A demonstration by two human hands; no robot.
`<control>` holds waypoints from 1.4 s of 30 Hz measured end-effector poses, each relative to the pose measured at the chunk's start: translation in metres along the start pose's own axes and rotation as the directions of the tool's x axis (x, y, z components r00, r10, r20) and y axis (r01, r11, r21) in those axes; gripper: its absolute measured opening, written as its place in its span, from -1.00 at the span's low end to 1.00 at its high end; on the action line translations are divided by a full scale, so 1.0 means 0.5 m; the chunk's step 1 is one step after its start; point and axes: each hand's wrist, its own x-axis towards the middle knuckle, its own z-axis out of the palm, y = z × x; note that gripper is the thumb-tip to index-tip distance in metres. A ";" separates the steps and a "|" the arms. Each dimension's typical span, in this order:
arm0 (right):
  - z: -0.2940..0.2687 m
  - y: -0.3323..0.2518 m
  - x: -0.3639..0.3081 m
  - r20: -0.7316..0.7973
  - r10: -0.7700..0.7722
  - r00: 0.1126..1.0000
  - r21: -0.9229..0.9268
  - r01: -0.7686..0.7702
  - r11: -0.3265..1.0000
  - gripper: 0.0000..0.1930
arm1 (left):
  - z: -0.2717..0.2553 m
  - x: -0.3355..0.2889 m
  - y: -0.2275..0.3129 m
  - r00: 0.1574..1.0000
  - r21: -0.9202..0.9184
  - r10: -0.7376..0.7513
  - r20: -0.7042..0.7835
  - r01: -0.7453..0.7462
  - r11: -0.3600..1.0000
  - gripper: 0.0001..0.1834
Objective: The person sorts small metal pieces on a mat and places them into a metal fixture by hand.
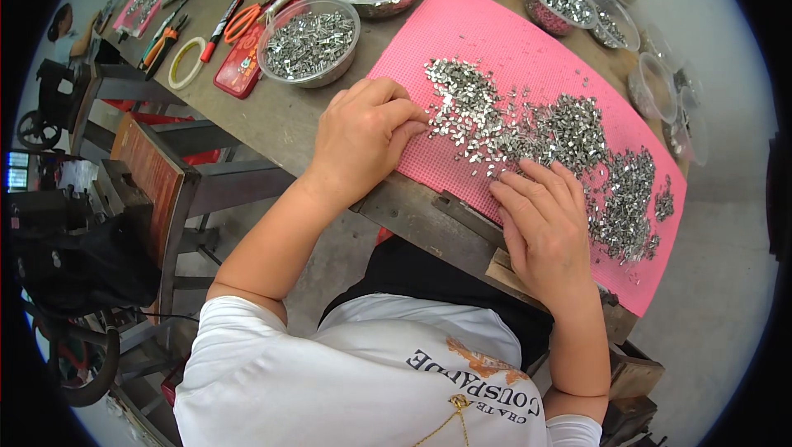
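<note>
Closest to the lens: white T-shirt [355, 373], just off the near edge of the pink mat [487, 26]. Looks like working through small metal pieces [569, 129] by fingertip, all strewn in uneven heaps along the mat's length. To do it well, at a guess: start at the thin fringe rather than the thick part, fan out to a single layer, pinch lightly (probably slippery), and watch the mat's near edge, way too easy to sweep some off there.

Pose-wise: left hand [363, 134] over the mat's left edge, mostly curled, thumb and index tips close together. Can't tell if pinching anything. Wrist off the mat, elbow bent outward. Right hand [544, 216] reaching across the mat's near edge, palm down, half open, fingers softly bent and a bit fanned, tips at the heap's near side. No visible grip, but can't see under those tips. Clear bowl [326, 78] of similar pieces just beyond the mat's left side; best not bumped.
</note>
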 end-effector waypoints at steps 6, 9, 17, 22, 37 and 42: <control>0.001 0.012 0.014 -0.034 0.038 0.999 0.059 -0.036 0.998 -0.78 | 0.018 -0.007 0.002 0.996 0.110 0.040 -0.084 -0.030 0.993 -0.91; 0.012 0.025 0.036 -0.081 0.012 0.997 0.083 -0.005 0.997 -0.82 | 0.025 -0.004 -0.003 0.992 0.084 0.023 -0.124 -0.012 0.996 -0.91; 0.057 0.042 0.111 -0.131 -0.100 0.986 0.040 0.106 0.994 -0.93 | 0.010 0.009 -0.001 0.996 0.120 0.086 -0.034 -0.081 0.989 -0.89; 0.072 0.053 0.130 -0.041 -0.172 0.984 -0.041 0.170 0.985 -0.92 | -0.008 0.019 0.003 0.996 0.127 0.076 0.036 -0.080 0.989 -0.90; 0.090 0.033 0.153 0.020 -0.254 0.967 -0.278 0.249 0.928 -0.95 | 0.005 0.043 0.004 0.978 0.275 0.178 0.111 -0.202 0.940 -0.88; 0.043 0.047 0.087 -0.125 -0.044 0.991 -0.051 0.038 0.998 -0.93 | 0.016 0.015 0.020 0.995 -0.035 0.096 0.022 -0.095 0.995 -0.92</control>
